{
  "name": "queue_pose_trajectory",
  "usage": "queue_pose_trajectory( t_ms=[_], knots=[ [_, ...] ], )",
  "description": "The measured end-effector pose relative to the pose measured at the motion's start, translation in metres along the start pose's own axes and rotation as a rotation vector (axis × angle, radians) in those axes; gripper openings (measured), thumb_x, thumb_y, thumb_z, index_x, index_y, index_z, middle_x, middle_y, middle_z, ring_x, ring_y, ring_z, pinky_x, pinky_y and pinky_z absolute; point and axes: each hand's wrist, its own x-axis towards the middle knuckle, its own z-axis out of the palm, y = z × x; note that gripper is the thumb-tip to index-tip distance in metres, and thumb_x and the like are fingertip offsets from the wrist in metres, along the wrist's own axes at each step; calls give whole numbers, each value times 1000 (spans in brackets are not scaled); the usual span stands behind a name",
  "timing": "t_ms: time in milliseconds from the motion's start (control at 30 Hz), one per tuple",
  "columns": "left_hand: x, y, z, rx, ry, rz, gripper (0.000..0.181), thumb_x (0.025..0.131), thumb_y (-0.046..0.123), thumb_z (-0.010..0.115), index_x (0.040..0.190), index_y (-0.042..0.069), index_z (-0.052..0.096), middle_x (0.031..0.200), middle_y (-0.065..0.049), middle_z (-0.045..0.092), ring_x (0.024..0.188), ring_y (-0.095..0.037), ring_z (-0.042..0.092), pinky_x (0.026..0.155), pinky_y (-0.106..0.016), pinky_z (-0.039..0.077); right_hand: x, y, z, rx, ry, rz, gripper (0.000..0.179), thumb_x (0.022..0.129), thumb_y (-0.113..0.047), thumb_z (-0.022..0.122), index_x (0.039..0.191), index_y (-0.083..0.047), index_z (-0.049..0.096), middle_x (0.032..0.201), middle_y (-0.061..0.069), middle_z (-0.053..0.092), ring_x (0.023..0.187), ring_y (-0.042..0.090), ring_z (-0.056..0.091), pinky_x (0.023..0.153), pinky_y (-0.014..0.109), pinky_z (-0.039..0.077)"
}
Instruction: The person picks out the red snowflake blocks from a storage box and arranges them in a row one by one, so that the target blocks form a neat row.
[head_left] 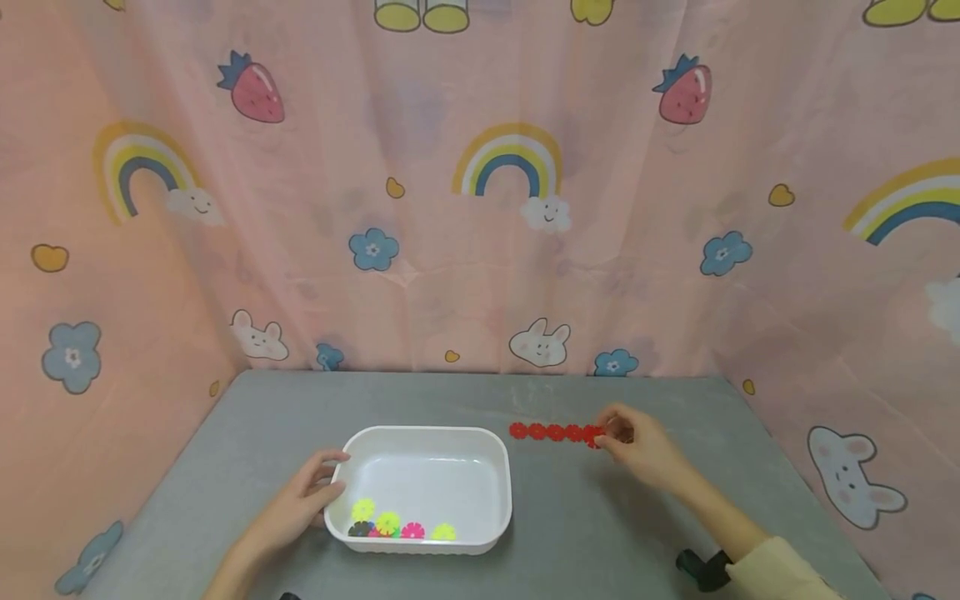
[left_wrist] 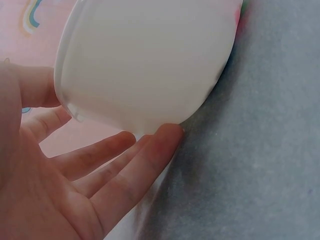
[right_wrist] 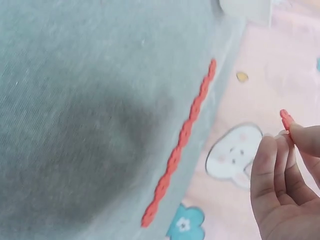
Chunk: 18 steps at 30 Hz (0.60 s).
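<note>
A white plastic tub (head_left: 431, 483) stands left of centre on the table. My left hand (head_left: 303, 496) holds its left side, thumb over the rim and fingers against the outer wall (left_wrist: 145, 65). Inside, along the near wall, lie snowflake discs: yellow ones (head_left: 363, 509), a pink one (head_left: 413, 531) and a dark one (head_left: 361, 529). To the right, several red snowflake discs form a straight row (head_left: 556, 432); whether they interlock, I cannot tell. My right hand (head_left: 637, 446) pinches a red snowflake disc (right_wrist: 286, 119) between thumb and fingertips, above the row's right end.
A grey cloth-like surface (head_left: 555, 517) covers the table. Behind it and at both sides hangs a pink patterned curtain (head_left: 450, 292). A black device (head_left: 703, 571) sits at the right wrist, beside a cream sleeve (head_left: 780, 575).
</note>
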Motion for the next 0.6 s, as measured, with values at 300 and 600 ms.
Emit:
queue_pose_trajectory(
  t_ms=[300, 600],
  knots=[
    [-1, 0, -1, -2, -19, 18, 44, 103, 21, 60, 141, 8, 43, 140, -34, 46, 113, -37, 63, 72, -40, 61, -8, 25, -22, -3, 88, 29, 19, 96, -4, 68, 114, 2, 63, 87, 11, 66, 70, 30, 62, 60, 33, 55],
    [-2, -1, -1, -16, -41, 44, 44, 104, 17, 58, 142, 5, 40, 138, -36, 46, 113, -38, 63, 72, -41, 61, -4, 62, -37, -30, 160, 120, 22, 99, -7, 65, 118, 4, 64, 96, 22, 68, 74, 34, 65, 64, 37, 58]
  ],
)
